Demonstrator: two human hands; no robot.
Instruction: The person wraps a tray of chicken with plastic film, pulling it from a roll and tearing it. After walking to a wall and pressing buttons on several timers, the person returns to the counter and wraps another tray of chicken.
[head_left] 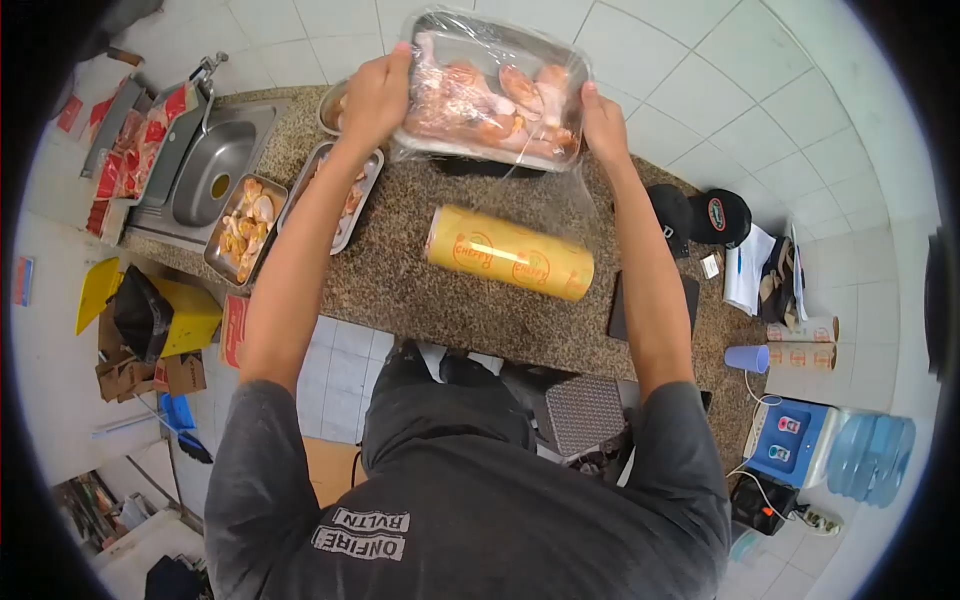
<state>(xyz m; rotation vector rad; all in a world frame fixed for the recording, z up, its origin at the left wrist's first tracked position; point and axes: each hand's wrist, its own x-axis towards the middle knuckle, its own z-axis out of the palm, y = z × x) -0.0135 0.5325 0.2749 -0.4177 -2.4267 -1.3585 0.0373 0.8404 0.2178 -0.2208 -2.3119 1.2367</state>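
Note:
Both of my hands hold up a metal tray of raw chicken pieces (495, 100), with clear plastic film over it. My left hand (376, 100) grips the tray's left end, fingers behind the edge. At the opposite end, my right hand (603, 125) has its fingers closed on the rim. Loose film hangs from the tray down toward a yellow printed roll of film (510, 252), which lies on the granite counter (400, 290) below. Near my left forearm are a tray of chicken (358, 205) partly hidden by it and another tray of yellowish chicken (243, 228).
At the left are a metal sink (208, 180) and red-and-white packages (140, 150). Two dark caps (718, 217), papers (748, 265), a purple cup (747, 358) and cardboard tubes (803, 355) are on the right. A water dispenser (790, 440) stands at lower right.

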